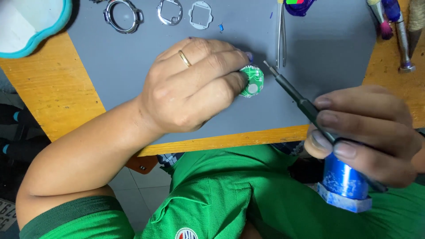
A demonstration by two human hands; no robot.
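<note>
Fingers of the left hand (190, 86) pinch a small round green circuit board (253, 80) on edge over the grey mat (133, 66), its face tilted toward the tool. The right hand (367, 132) grips a thin dark screwdriver (301, 99) like a pen, fingers closed round the shaft, tip just beside the board (not touching). Metal watch case (123, 16), two frame rings (169, 11) and tweezers (281, 35) lie well apart along the mat's far side, off the working spot.

Green short-sleeved shirt (221, 194) with dark cuffs; gold ring (184, 58) on one finger.
</note>
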